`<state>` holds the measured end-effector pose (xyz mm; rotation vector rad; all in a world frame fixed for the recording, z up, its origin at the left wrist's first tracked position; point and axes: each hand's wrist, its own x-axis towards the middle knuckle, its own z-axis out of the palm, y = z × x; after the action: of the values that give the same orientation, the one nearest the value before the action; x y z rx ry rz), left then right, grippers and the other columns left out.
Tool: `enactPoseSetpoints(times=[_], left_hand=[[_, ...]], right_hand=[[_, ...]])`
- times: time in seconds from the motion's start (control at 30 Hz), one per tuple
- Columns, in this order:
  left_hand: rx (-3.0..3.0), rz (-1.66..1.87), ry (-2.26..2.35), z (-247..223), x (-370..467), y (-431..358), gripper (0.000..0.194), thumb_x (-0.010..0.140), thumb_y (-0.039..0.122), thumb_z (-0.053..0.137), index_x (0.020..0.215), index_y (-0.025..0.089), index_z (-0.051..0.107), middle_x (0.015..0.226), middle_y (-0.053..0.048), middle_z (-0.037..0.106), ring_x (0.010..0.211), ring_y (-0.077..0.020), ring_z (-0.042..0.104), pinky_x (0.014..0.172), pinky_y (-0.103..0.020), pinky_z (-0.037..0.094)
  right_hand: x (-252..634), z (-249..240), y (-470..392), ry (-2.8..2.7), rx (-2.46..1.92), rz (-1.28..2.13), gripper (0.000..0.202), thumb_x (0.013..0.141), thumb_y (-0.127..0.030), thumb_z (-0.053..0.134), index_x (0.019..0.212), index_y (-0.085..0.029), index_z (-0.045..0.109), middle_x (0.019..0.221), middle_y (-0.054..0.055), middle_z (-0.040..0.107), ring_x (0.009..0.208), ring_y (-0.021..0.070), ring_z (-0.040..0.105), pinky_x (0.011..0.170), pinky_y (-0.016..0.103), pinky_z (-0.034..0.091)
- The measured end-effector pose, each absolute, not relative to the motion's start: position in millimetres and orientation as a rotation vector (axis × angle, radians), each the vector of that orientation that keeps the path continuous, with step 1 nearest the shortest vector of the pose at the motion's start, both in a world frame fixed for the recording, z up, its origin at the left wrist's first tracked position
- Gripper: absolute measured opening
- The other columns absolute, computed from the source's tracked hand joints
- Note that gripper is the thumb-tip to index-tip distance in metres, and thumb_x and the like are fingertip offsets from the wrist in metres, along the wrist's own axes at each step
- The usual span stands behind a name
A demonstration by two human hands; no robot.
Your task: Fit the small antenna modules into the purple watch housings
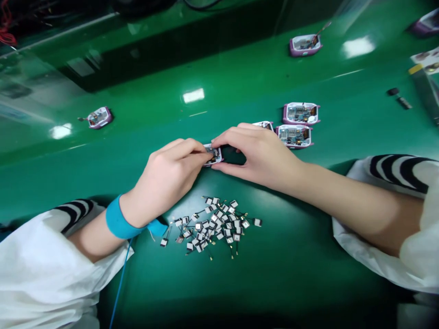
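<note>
Pinching an open, white-rimmed casing (216,154) between thumb and forefinger of the right hand (262,151), just beyond the pile of modules (214,218). Bunching fingertips of the left hand (171,171) over its insides; impossible to tell whether gripping anything. Held face up, long axis seemingly left-right across the pile's far side. Too blurred for reading any lettering.

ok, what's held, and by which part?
A small open case: the right hand pinches it by its far and near edges. The left hand covers its left end; whether that hand grips anything can't be told.
</note>
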<state>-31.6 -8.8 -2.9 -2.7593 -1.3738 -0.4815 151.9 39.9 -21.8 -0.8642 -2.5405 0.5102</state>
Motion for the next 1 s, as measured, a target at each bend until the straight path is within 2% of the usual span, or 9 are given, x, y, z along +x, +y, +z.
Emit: enactPoseSetpoints(times=[0.4,0.73,1.0], left_hand=[[-2.664,-0.452,-1.403,-4.6,-29.8,-11.8,0.02,0.086,0.025,0.045,0.091,0.023,0.064,0.086,-0.001,0.062,0.077,-0.014,0.057,0.065,-0.025,0.047],[-2.654,-0.423,-1.358,-4.8,-28.7,-11.8,0.02,0.085,0.022,0.045,0.095,0.022,0.063,0.085,-0.004,0.061,0.074,-0.0148,0.055,0.063,-0.027,0.046],[-2.648,-0.408,-1.379,-4.9,-27.9,-12.2,0.019,0.085,0.024,0.045,0.094,0.025,0.062,0.086,-0.002,0.059,0.074,-0.0144,0.054,0.064,-0.027,0.046]], right_hand=[[151.0,-21.1,40.2,-2.553,-0.898,0.52,0.024,0.077,-0.037,0.054,0.092,-0.018,0.058,0.09,0.002,0.061,0.084,0.018,0.056,0.071,0.031,0.043],[151.3,-21.4,40.8,-2.556,-0.902,0.543,0.027,0.077,-0.037,0.055,0.095,-0.017,0.057,0.09,0.002,0.06,0.086,0.0184,0.055,0.073,0.033,0.044],[151.0,-21.7,40.6,-2.568,-0.895,0.494,0.026,0.077,-0.039,0.053,0.093,-0.018,0.057,0.09,0.001,0.06,0.085,0.0178,0.055,0.073,0.034,0.044]])
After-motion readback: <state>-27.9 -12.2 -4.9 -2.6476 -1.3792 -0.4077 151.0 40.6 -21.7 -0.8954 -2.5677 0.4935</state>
